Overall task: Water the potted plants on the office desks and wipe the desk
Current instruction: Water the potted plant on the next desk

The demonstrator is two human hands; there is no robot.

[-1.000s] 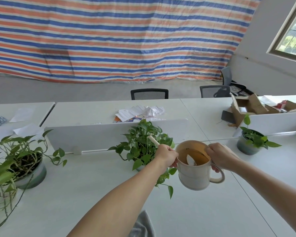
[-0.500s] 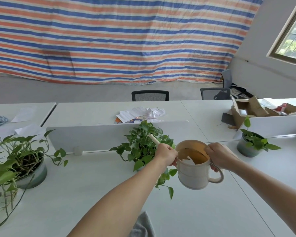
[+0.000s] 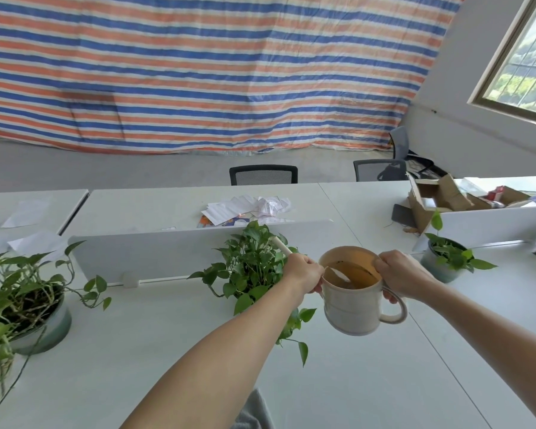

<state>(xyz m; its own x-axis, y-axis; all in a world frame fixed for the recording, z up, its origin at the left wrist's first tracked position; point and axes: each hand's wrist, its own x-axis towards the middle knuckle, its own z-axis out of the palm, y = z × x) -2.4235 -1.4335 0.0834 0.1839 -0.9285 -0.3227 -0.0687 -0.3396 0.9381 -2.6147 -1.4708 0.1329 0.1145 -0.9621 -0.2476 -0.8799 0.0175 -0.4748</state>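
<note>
A cream watering can (image 3: 351, 308) with water inside hangs above the white desk (image 3: 369, 376), tilted left. My right hand (image 3: 398, 275) grips its rim and handle. My left hand (image 3: 302, 272) holds the can's thin spout (image 3: 280, 246), whose tip points into the middle potted plant (image 3: 251, 267). Another potted plant (image 3: 25, 300) stands at the left, and a small one (image 3: 446, 260) at the right. A grey cloth (image 3: 254, 411) lies at the desk's near edge, partly hidden by my left arm.
A low white divider (image 3: 174, 246) runs behind the plants. Loose papers (image 3: 248, 207) lie on the far desk, torn cardboard boxes (image 3: 440, 199) at the right. Two office chairs (image 3: 263, 174) stand beyond the desks, before a striped tarp.
The can and both hands keep almost the same place over the middle plant. The water inside has shifted a little.
</note>
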